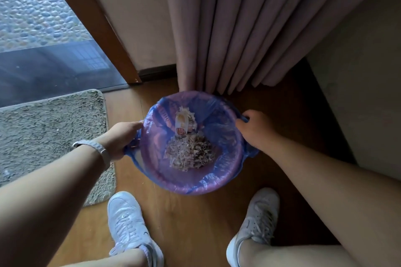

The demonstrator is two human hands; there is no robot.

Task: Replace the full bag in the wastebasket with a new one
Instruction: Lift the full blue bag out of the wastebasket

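Note:
A round pink wastebasket (173,184) stands on the wooden floor in front of me, lined with a translucent blue bag (219,134). Inside the bag lie shredded scraps and a white wrapper (181,124). My left hand (121,138) grips the bag's edge at the basket's left rim. My right hand (255,128) grips the bag's edge at the right rim. Both sets of fingers curl round bunched blue plastic. No spare bag is in view.
A pink curtain (238,28) hangs just behind the basket. A grey shaggy mat (50,132) lies at the left by a glass door with a wooden frame (104,28). My two white shoes (128,227) stand close in front of the basket. A pale wall (364,93) is at the right.

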